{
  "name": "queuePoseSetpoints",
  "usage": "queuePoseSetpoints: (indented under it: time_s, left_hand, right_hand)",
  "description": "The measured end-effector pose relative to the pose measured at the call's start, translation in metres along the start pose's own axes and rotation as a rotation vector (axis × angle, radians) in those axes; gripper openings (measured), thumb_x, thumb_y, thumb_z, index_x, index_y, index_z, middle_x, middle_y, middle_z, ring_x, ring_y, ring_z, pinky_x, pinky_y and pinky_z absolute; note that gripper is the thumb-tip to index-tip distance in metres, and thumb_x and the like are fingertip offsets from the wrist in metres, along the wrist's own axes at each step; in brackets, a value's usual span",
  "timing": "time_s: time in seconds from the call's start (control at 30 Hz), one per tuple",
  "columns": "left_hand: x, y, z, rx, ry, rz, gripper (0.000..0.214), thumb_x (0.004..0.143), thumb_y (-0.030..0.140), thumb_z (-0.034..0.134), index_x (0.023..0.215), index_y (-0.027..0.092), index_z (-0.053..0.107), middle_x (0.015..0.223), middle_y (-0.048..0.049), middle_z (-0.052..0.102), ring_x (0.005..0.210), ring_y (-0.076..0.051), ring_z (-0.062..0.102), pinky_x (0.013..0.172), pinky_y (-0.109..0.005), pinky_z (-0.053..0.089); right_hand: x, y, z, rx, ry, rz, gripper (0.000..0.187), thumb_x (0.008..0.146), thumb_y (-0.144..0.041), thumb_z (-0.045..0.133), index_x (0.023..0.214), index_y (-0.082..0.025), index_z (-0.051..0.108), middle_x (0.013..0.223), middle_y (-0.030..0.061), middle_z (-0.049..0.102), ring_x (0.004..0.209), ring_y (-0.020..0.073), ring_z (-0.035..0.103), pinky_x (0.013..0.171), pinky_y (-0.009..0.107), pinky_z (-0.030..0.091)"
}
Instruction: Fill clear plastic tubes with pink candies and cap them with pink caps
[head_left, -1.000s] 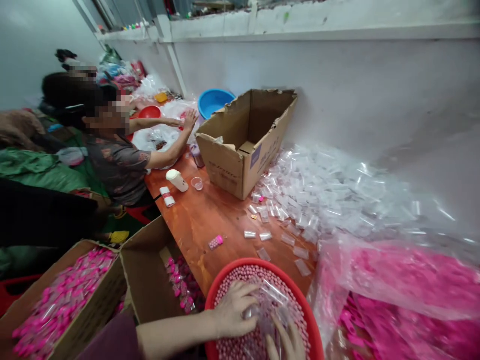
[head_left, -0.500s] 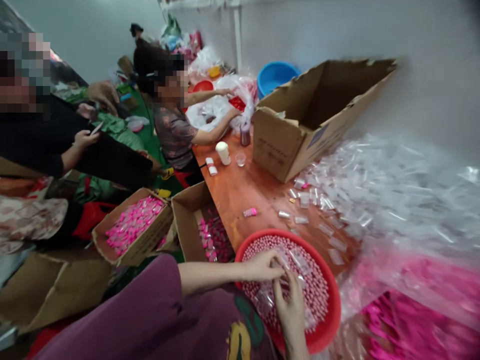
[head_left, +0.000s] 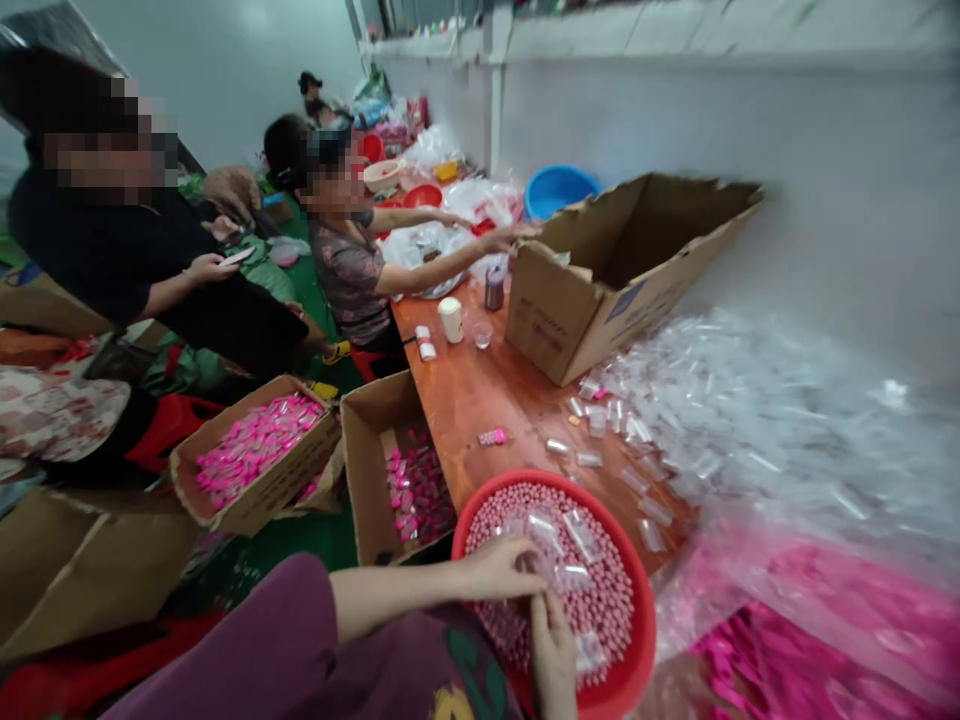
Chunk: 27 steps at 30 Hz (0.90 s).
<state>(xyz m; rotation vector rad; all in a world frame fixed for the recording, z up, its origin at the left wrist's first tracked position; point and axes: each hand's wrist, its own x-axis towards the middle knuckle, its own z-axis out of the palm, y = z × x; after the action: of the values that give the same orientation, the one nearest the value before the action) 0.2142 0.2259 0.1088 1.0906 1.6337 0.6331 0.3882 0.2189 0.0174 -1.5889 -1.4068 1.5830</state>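
Over a red basin (head_left: 643, 620) full of small pink beads (head_left: 611, 610), both my hands come together with their fingertips touching. My left hand (head_left: 501, 568) reaches in from the left, its fingers curled and pinched. Coming up from below, my right hand (head_left: 553, 640) has its thumb and fingers pressed against the left fingertips. Whatever lies between them is hidden by the fingers. Several clear plastic tubes (head_left: 582, 535) lie on the beads around my hands. On the table just beyond the basin is a bead-filled tube with a pink cap (head_left: 493, 437).
A big heap of clear tubes (head_left: 780, 420) and a bag of bright pink pieces (head_left: 780, 660) lie to the right. A cardboard box (head_left: 555, 325) stands on the table (head_left: 517, 390). Boxes of pink-capped tubes (head_left: 259, 445) stand left. One co-worker (head_left: 352, 260) sits beyond; another person (head_left: 97, 230) holds a phone.
The camera view has shifted, showing more of the wall. My hands stay over the basin and have drawn closer together. The seated co-worker's arm now stretches toward the cardboard box.
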Motion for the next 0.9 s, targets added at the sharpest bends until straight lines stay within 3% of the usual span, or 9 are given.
queuePoseSetpoints:
  time_s: [0.13,0.27,0.4,0.57,0.73,0.9]
  left_hand:
    - [0.004,-0.015,0.005,-0.014,0.039,-0.084,0.032,0.090,0.023,0.075,0.120,0.015,0.074,0.116,-0.0081,0.078,0.107,-0.025,0.071,0.092,-0.033,0.056]
    - [0.009,-0.026,-0.013,0.283,0.008,0.057,0.024,0.097,0.019,0.063,0.119,0.016,0.072,0.129,-0.0130,0.077,0.125,-0.029,0.070,0.111,-0.039,0.054]
    - [0.009,-0.044,-0.029,0.485,-0.129,0.205,0.029,0.103,0.021,0.057,0.129,0.020,0.069,0.142,-0.0132,0.073,0.136,-0.031,0.066,0.120,-0.043,0.052]
    - [0.008,-0.068,-0.025,0.538,-0.104,0.323,0.038,0.102,0.014,0.054,0.138,0.018,0.066,0.141,-0.0150,0.070,0.135,-0.029,0.066,0.118,-0.042,0.054]
    - [0.010,-0.078,-0.024,0.543,-0.066,0.390,0.033,0.102,0.016,0.057,0.132,0.017,0.069,0.131,-0.0142,0.073,0.125,-0.028,0.069,0.111,-0.042,0.059]
    - [0.010,-0.073,-0.042,0.536,-0.063,0.480,0.023,0.102,0.037,0.068,0.114,0.018,0.075,0.120,-0.0125,0.074,0.115,-0.029,0.070,0.104,-0.042,0.061]
  right_hand:
    - [0.005,0.026,-0.001,-0.037,-0.096,-0.102,0.089,0.084,-0.093,0.065,0.121,-0.015,0.089,0.135,0.0201,0.080,0.129,0.0392,0.078,0.112,0.048,0.065]
    - [0.003,0.030,-0.011,-0.081,-0.180,-0.220,0.074,0.101,-0.077,0.061,0.134,-0.015,0.084,0.140,0.0185,0.078,0.133,0.0342,0.076,0.116,0.043,0.062]
    - [-0.005,0.024,-0.017,-0.168,-0.076,-0.287,0.075,0.103,-0.079,0.055,0.125,-0.015,0.087,0.127,0.0203,0.083,0.121,0.0351,0.082,0.109,0.045,0.067]
    - [-0.015,0.018,-0.009,-0.247,0.104,-0.319,0.091,0.098,-0.092,0.044,0.109,-0.014,0.090,0.111,0.0222,0.085,0.105,0.0383,0.086,0.096,0.051,0.072]
    - [-0.028,0.008,0.000,-0.246,0.159,-0.319,0.079,0.101,-0.084,0.048,0.106,-0.017,0.090,0.108,0.0202,0.086,0.100,0.0341,0.086,0.093,0.045,0.073]
    - [-0.042,-0.005,-0.006,-0.230,0.186,-0.249,0.070,0.102,-0.073,0.053,0.112,-0.013,0.088,0.109,0.0201,0.086,0.101,0.0316,0.086,0.093,0.040,0.072]
